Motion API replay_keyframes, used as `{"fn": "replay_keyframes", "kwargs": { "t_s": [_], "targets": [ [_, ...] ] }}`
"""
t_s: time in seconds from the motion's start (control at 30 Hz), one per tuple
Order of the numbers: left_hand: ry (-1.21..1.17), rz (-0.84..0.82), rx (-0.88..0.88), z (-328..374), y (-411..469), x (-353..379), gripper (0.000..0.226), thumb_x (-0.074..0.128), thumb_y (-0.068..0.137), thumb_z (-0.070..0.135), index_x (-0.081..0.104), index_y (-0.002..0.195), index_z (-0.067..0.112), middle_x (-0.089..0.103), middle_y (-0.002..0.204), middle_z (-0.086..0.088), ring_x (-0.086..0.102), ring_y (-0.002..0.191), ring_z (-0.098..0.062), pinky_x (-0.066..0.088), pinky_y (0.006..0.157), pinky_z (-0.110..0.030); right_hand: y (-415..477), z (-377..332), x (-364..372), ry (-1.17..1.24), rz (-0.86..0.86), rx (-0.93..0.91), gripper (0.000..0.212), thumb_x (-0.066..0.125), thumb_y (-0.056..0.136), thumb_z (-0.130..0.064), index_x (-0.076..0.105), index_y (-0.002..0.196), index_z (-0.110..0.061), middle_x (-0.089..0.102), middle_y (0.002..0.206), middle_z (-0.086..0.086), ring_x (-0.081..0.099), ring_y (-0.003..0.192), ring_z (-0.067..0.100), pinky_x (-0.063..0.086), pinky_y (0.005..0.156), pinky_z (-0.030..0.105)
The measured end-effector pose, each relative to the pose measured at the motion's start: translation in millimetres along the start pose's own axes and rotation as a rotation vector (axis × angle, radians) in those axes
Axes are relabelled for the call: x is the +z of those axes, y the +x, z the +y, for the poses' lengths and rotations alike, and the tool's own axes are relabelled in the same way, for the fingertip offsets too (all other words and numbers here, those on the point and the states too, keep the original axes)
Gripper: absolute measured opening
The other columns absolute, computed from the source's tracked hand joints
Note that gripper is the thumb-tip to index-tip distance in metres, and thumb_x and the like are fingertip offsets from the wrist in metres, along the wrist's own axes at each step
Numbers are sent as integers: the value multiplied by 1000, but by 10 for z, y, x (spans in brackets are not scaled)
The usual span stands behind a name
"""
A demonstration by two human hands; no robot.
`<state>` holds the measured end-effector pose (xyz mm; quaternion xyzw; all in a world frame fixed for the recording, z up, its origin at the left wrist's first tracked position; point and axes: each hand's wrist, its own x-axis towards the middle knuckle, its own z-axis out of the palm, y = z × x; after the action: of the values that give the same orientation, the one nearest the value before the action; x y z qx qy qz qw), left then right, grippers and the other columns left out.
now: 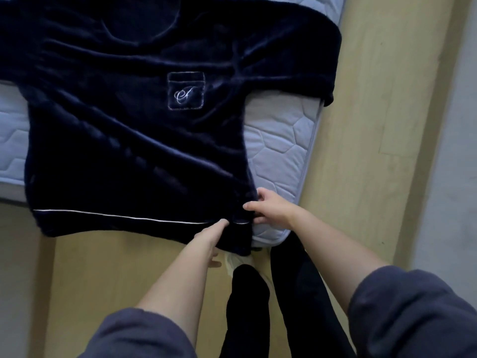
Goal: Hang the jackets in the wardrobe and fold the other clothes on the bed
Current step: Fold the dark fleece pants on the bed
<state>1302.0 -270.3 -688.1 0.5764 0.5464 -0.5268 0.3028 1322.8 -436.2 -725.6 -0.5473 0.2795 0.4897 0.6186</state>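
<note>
Nearest the camera, the left grip (212, 235) is closed on the hem (116, 223) of a dark blue top (134, 140). The thumb lies on the cloth at the white piping and the fingers are tucked beneath it. Just beside it, the right grip (273, 210) is closed on the same corner of the top, where hem and side seam meet, with the cloth pinched between thumb and curled fingers. Nothing else is held by either grip. The top is laid on the bed (281, 140), front up and spread flat, with the hem hanging over the near edge and one sleeve (296, 60) stretched out to the right edge of the mattress. The chest pocket (185, 90) is turned upward. No fold has yet been made in the top, so this piece is judged to be at the start of its folding. No folded pile, jacket or wardrobe is in view, so how much of the remaining task is done cannot be told.
</note>
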Motion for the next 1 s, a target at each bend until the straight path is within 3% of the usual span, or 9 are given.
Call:
{"fn": "replay_keyframes", "kwargs": {
  "t_s": [0.13,0.2,0.27,0.33,0.47,0.63,0.83,0.93,1.0],
  "targets": [
    [-598,-46,25,-199,187,125,43,68,85,27,58,121,6,65,115,-15,64,82,-26,51,63,-37,11,163,47,-62,10,-84,12,63,89,-13,55,94,-21,63,65,-10,59,59,5,46,51,18],
    [-666,-99,34,-359,185,132,40,64,89,22,56,124,4,65,117,-16,62,73,-24,51,55,-33,18,253,131,-55,116,-109,12,60,88,-11,50,84,-17,54,48,-10,49,42,3,39,41,17],
    [-659,-150,0,-516,160,99,36,60,92,20,55,124,4,65,114,-17,62,73,-25,53,47,-31,28,354,238,-87,247,-103,20,60,86,-12,43,77,-18,47,50,-5,41,39,6,35,41,21],
    [-549,-157,-32,-601,125,37,30,54,95,24,56,121,8,66,109,-13,63,74,-24,52,50,-34,20,397,323,-126,338,-77,26,62,84,-19,39,75,-20,44,58,-3,40,47,10,33,46,24],
    [-29,-70,-18,-523,-91,-86,34,38,97,31,60,101,6,65,78,-7,60,58,-21,48,53,-27,-101,224,351,-88,315,-9,26,63,88,-36,43,88,-19,48,69,-1,43,50,11,33,40,20],
    [397,179,282,28,-519,-155,34,43,85,29,62,67,8,64,54,-3,55,44,-20,46,58,-23,-436,-342,-101,57,413,-25,16,48,98,-31,47,104,-16,56,76,-2,50,59,9,39,54,24],
    [544,224,591,1142,-851,232,22,44,83,26,62,83,13,72,85,-7,69,79,-25,57,81,-37,-391,-872,-913,228,476,-11,12,45,99,-25,47,89,-19,59,79,1,54,62,13,41,56,26],
    [568,273,800,1743,-949,521,13,47,84,23,59,83,19,69,94,-4,64,86,-26,54,80,-37,-191,-1049,-1340,438,480,55,11,42,100,-25,48,99,-16,60,83,4,54,63,14,43,57,28],
    [630,357,946,2180,-1021,714,11,49,86,21,59,90,20,65,98,-1,59,90,-23,52,78,-36,-26,-1147,-1642,650,446,86,19,40,101,-26,47,113,-14,61,102,10,57,74,17,47,66,31]
  ]
}}
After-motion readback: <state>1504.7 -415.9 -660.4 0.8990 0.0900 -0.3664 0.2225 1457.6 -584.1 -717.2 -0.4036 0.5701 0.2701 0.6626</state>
